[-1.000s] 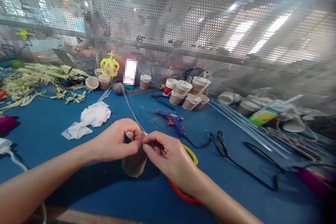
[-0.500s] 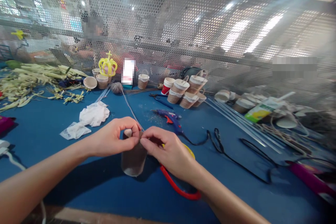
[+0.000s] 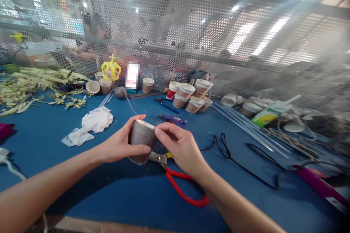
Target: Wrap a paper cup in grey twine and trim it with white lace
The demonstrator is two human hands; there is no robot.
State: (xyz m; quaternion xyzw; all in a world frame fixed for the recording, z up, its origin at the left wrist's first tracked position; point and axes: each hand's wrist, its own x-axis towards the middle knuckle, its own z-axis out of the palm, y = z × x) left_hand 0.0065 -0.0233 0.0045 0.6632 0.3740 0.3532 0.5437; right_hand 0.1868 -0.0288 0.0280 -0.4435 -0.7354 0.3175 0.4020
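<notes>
A cup [image 3: 143,138] wound with grey yarn is held tilted over the table, its pale rim facing up. My left hand [image 3: 120,142] is wrapped round its left side, thumb across the front. At the right end of the rim, the thumb and fingertips of my right hand [image 3: 179,143] pinch the edge; whether yarn is also between them is hidden. From a grey yarn ball [image 3: 119,92] at the back, a strand [image 3: 131,105] runs toward the cup and disappears behind it. Red-handled scissors [image 3: 177,185] lie below my right hand, partly covered by it and the cup.
Behind the hands lies a blue glue gun [image 3: 175,119], its black cord running right. Crumpled white cloth [image 3: 97,119] is at left. Stacked wrapped cups [image 3: 187,91], clear sticks [image 3: 243,125] and a phone [image 3: 132,76] stand or lie toward the perforated metal screen [image 3: 164,18].
My left hand has shifted from pinching at the cup's top to gripping its side. The cup has been raised and tilted, showing its rim and more of the scissors. My right hand stays at the rim.
</notes>
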